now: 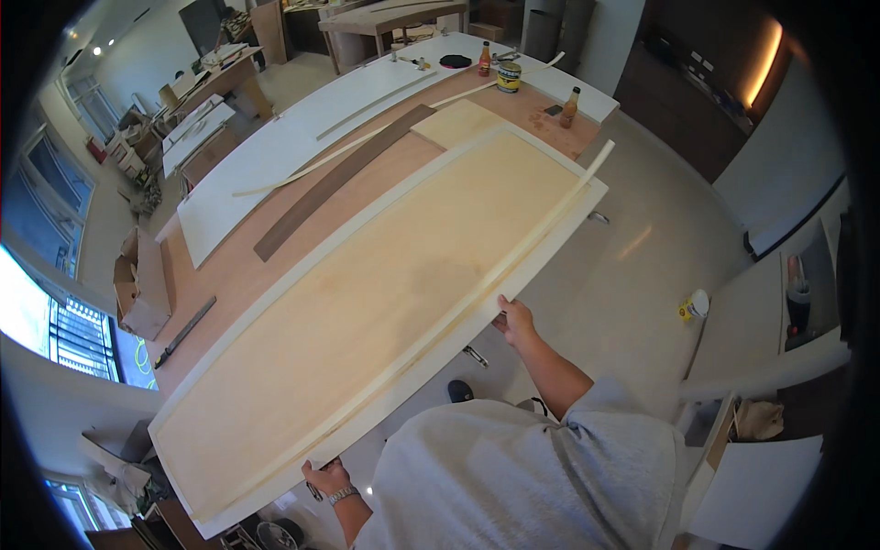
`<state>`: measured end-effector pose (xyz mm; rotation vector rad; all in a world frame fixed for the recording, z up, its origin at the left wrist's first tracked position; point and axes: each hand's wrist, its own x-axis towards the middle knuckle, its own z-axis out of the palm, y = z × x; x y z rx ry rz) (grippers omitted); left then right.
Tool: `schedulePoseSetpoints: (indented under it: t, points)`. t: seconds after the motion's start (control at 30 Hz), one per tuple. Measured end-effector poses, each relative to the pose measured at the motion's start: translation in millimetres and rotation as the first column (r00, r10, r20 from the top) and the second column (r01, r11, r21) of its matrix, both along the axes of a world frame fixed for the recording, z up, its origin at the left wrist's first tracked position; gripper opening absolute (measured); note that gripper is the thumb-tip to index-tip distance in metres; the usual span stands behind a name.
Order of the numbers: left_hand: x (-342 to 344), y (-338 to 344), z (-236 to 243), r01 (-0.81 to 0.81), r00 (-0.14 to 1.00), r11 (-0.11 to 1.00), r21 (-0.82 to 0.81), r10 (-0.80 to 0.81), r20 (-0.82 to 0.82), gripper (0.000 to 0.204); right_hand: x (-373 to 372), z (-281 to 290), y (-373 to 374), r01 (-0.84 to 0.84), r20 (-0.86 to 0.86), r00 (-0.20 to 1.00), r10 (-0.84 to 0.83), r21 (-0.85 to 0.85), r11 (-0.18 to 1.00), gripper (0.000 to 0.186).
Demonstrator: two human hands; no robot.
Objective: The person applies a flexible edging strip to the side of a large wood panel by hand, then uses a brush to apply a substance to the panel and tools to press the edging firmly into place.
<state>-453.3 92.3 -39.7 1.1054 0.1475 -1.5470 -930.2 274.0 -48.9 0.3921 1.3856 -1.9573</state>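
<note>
A large cabinet door panel (367, 266) with a pale wood middle and a white frame slants across the bench in front of me. At its near-left edge, my left hand (328, 479) grips the rim with the thumb on top. Further right along the same edge, my right hand (515, 321) closes on the rim, its fingers partly hidden underneath. A thin pale wood strip (599, 163) lies along the inside of the near frame, its end jutting past the far right corner. Metal hinges (475, 356) stick out from the near edge.
On the workbench (220, 275) lie a dark brown board (344, 183), a file-like tool (186, 332) and a cardboard box (140, 284). Beyond the panel stand a yellow tin (508, 77) and two sauce-type bottles (569, 108). Another person (240, 32) is at the far left.
</note>
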Motion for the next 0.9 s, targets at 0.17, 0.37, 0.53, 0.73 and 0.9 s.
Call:
schedulePoseSetpoints:
  t: [0.17,0.37,0.53,0.73,0.9]
  points:
    - [-10.7,-15.8,1.8,0.016,0.999,1.000,-0.011,-0.016,-0.030,0.040,-27.2,21.4,-41.7,-0.049,0.009,0.999,0.049,0.005,0.999,0.033]
    - [-29.9,-18.3,-1.7,-0.002,1.000,1.000,0.011,0.002,-0.014,0.041,-47.8,12.7,-54.8,-0.053,0.042,0.998,0.054,-0.015,0.998,0.030]
    - [-25.6,-20.2,-20.7,0.015,1.000,1.000,0.003,-0.015,0.016,0.038,-46.0,-2.2,-54.7,-0.037,0.060,0.997,0.040,-0.060,0.998,0.025]
    - [-27.5,-14.2,-33.5,-0.018,1.000,0.995,-0.100,0.020,0.023,0.034,-44.5,-7.0,-56.6,-0.019,0.133,0.990,0.038,-0.138,0.990,0.022]
    - [-10.2,-11.5,-48.2,0.087,0.996,0.974,-0.211,-0.088,0.008,0.036,-41.8,-51.4,-59.4,-0.046,0.089,0.992,0.086,-0.382,0.923,0.031]
